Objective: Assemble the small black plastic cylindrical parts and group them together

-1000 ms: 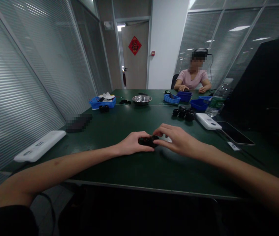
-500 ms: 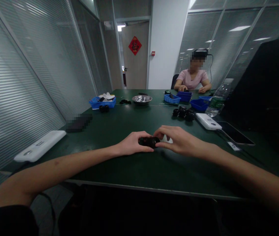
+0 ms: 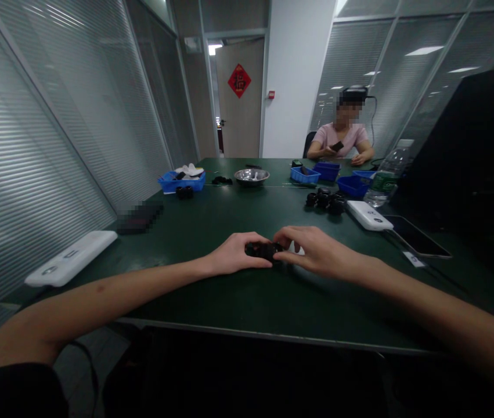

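A small black cylindrical part (image 3: 264, 251) lies crosswise just above the green table, its exact kind too dark to make out. My left hand (image 3: 231, 254) is wrapped round its left portion, thumb along the near side. With thumb and fingertips, my right hand (image 3: 310, 249) pinches the right end. Something whitish (image 3: 298, 248) shows through the gap under my right fingers; what it is cannot be told. Part of the black piece is hidden by the fingers of both hands.
Black round parts (image 3: 325, 201) cluster at right, near a white power bank (image 3: 368, 215), a phone (image 3: 418, 235) and a water bottle (image 3: 388, 177). Another white device (image 3: 71, 257) lies left. Farther off are a metal bowl (image 3: 251, 176), a blue basket (image 3: 181, 183) and a seated person (image 3: 343, 139).
My right hand has shifted slightly at the black part's right end, while my left hand stays put. Across the table, the person has raised a dark object in one hand.
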Available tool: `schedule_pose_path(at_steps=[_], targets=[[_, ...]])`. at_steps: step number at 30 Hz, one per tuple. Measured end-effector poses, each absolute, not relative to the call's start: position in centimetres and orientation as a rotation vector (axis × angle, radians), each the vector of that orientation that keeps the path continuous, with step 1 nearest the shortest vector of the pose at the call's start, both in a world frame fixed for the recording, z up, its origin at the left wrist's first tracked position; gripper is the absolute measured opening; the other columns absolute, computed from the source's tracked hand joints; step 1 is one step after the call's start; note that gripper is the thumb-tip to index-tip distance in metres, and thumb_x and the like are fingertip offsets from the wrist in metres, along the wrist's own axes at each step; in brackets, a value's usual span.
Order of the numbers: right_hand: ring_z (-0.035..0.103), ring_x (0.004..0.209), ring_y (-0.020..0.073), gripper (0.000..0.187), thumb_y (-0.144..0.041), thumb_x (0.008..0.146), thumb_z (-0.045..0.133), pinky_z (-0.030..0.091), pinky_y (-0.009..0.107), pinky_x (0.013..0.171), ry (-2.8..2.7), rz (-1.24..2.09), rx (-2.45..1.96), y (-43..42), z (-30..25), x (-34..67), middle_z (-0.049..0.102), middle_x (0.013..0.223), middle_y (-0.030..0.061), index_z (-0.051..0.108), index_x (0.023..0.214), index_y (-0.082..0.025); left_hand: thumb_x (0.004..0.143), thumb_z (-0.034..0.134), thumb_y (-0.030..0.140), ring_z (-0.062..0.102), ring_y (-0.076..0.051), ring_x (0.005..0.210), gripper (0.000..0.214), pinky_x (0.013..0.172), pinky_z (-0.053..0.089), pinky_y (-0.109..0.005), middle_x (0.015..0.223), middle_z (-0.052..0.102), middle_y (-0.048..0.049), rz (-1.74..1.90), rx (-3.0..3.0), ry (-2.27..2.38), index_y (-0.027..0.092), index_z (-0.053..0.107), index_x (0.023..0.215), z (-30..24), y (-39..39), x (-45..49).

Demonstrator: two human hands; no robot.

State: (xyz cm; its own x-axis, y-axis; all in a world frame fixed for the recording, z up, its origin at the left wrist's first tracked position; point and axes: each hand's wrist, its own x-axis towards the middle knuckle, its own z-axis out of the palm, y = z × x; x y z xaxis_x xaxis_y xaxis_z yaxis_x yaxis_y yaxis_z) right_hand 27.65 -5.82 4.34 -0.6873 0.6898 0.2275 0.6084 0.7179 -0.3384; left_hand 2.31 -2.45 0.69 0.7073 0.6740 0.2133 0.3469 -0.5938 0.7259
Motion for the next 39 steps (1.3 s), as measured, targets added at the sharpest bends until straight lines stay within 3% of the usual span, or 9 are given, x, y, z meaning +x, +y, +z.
schedule_pose_path(at_steps=[5,11,17,22,29,32,35,39], targets=[[0.066,0.100,0.0238,0.035,-0.039,0.092,0.073,0.051,0.037,0.085,-2.549,0.319,-0.928,-5.84,4.46,27.75,0.068,0.118,0.0091,0.063,0.121,-0.021,0.084,0.078,0.047,0.064,-0.023,0.100,0.046,0.084,0.046,-0.034,0.113,0.071,-0.0063,0.619,2.213,0.785,0.020,0.071,0.121,0.75,-2.45,2.30],[0.069,0.087,0.0220,0.037,-0.049,0.101,0.058,0.055,0.035,0.074,-2.493,0.494,-1.173,-5.82,4.73,27.65,0.073,0.103,0.0081,0.064,0.122,-0.020,0.088,0.075,0.049,0.064,-0.022,0.097,0.044,0.081,0.045,-0.032,0.113,0.072,-0.0052,0.615,2.196,0.807,0.021,0.072,0.122,0.95,-2.59,2.33],[0.069,0.099,0.0224,0.036,-0.037,0.091,0.072,0.056,0.036,0.085,-2.481,0.496,-1.019,-5.56,4.38,27.75,0.071,0.117,0.0084,0.062,0.122,-0.022,0.087,0.074,0.050,0.065,-0.022,0.094,0.045,0.080,0.046,-0.032,0.111,0.073,-0.0053,0.613,2.166,0.821,0.020,0.072,0.120,0.67,-2.48,2.39],[0.070,0.088,0.0225,0.039,-0.051,0.098,0.061,0.056,0.036,0.076,-2.409,0.560,-1.175,-5.77,4.62,27.57,0.074,0.104,0.0083,0.065,0.122,-0.020,0.089,0.072,0.050,0.065,-0.021,0.094,0.045,0.079,0.046,-0.031,0.112,0.073,-0.0047,0.606,2.164,0.814,0.020,0.071,0.123,0.97,-2.62,2.45],[0.069,0.098,0.0216,0.032,-0.036,0.092,0.071,0.057,0.037,0.086,-2.444,0.596,-1.052,-5.69,4.49,27.61,0.071,0.115,0.0082,0.062,0.118,-0.020,0.088,0.074,0.048,0.064,-0.020,0.093,0.044,0.079,0.045,-0.031,0.109,0.073,-0.0049,0.595,2.157,0.835,0.019,0.071,0.120,1.04,-2.66,2.42],[0.070,0.096,0.0218,0.040,-0.043,0.091,0.072,0.057,0.037,0.083,-2.412,0.615,-1.102,-5.63,4.56,27.64,0.071,0.115,0.0088,0.061,0.122,-0.020,0.089,0.072,0.050,0.064,-0.020,0.091,0.044,0.078,0.045,-0.031,0.110,0.073,-0.0050,0.606,2.152,0.835,0.020,0.071,0.122,0.98,-2.66,2.47],[0.071,0.090,0.0218,0.038,-0.050,0.099,0.060,0.057,0.037,0.078,-2.388,0.616,-1.191,-5.77,4.64,27.55,0.074,0.107,0.0091,0.064,0.121,-0.020,0.090,0.070,0.051,0.064,-0.020,0.090,0.045,0.077,0.045,-0.031,0.112,0.073,-0.0049,0.604,2.162,0.843,0.021,0.071,0.124,1.03,-2.69,2.47],[0.071,0.093,0.0218,0.031,-0.043,0.099,0.062,0.058,0.037,0.081,-2.417,0.633,-1.125,-5.85,4.63,27.50,0.074,0.109,0.0084,0.064,0.120,-0.021,0.088,0.073,0.050,0.065,-0.021,0.094,0.044,0.080,0.046,-0.031,0.112,0.073,-0.0047,0.599,2.164,0.814,0.020,0.072,0.120,1.02,-2.66,2.39]])
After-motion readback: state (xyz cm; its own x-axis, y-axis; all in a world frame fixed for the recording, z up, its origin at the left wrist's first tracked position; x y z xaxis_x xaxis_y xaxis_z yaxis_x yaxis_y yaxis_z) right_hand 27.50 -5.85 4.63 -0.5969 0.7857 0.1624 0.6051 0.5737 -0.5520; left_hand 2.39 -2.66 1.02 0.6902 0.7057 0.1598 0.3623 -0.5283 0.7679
